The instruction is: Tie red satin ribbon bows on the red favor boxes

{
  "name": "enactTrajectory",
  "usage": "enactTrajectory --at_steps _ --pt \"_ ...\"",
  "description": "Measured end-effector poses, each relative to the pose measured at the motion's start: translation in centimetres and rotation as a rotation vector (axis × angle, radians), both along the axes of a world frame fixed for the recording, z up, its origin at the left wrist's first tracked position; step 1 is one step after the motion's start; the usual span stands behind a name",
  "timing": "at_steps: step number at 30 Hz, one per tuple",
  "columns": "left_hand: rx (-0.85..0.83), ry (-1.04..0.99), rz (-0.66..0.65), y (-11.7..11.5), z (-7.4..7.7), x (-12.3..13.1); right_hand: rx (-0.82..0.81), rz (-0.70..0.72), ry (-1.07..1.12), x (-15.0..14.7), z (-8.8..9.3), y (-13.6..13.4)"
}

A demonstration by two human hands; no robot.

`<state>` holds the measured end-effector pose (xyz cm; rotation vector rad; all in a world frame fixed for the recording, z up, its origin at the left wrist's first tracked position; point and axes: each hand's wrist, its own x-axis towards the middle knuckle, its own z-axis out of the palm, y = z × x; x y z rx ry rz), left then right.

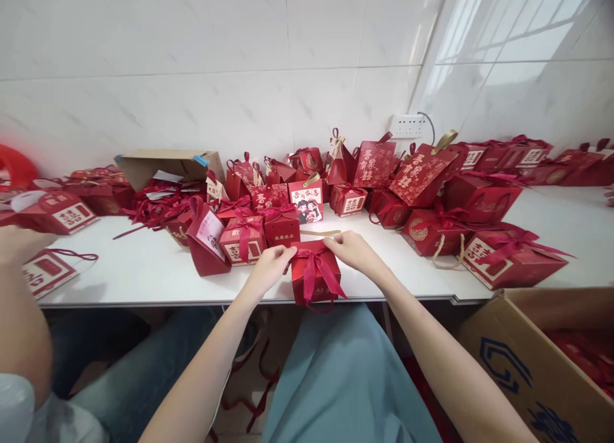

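- Two bare hands work at the near edge of a white table point(417, 274); the left hand point(277, 263) and the right hand point(354, 251) face each other across one red gift box point(320, 288).
- Both are closed to narrow pinches, thumb against finger, at opposite ends of the ribbon bow point(315, 257) on the box; whether the fingertips catch only the loops or the box's upper edge as well is hard to tell.
- The gift box sits upright between the hands, its bow turned toward the person, a position that probably gives both hands equal reach to the ribbon.
- Just beyond the left hand stands a bow-topped box point(231, 254), with a red pouch point(204, 248) leaning beside it; such close packing likely leaves the near edge free for handling.
- Straight past the hands, a card-fronted bag point(307, 203) showing a cartoon couple stands among other red packages.
- Farther off to the left, an open carton point(211, 163) sits beside heaped red ribbon, perhaps kept there within reach.
- Well to the right of the right hand, a box with a trailing bow point(520, 264) rests near the edge, above a large cardboard box point(503, 353) holding more red items.
- At far left, a co-worker's arm point(23, 328) enters, apart from the pair.
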<state>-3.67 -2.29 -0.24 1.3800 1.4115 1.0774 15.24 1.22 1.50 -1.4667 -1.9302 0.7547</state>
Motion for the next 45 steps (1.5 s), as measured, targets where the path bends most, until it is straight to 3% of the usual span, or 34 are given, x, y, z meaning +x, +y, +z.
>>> enactTrajectory --at_steps 3,7,13,22,30,37,41,45 --pt "0.036 -0.102 0.025 -0.2 -0.8 0.4 0.044 0.023 0.080 0.5 -1.0 -0.8" --pt "0.084 -0.223 0.086 -0.5 -2.1 1.4 0.051 0.041 0.341 0.7 -2.8 -1.9" --pt "0.177 -0.232 0.146 -0.7 -2.8 2.0 0.064 0.029 0.574 0.7 -4.5 -2.7" --pt "0.233 -0.263 0.217 -0.4 -3.8 2.7 -0.107 0.044 0.961 0.0 -6.1 -2.6" --pt "0.086 -0.327 0.150 -1.0 -2.1 1.9 -0.122 0.143 0.888 2.9 -6.6 -2.2" --pt "0.106 -0.330 0.169 -1.2 -1.8 1.7 -0.084 0.427 0.447 3.6 -6.2 -2.8" --pt "0.214 -0.277 0.193 -1.9 -1.4 1.8 -0.053 0.483 0.453 2.5 -5.7 -3.0" --pt "0.523 0.046 0.201 -4.2 -0.2 2.9 0.161 0.331 0.363 2.2 -5.6 -3.6"
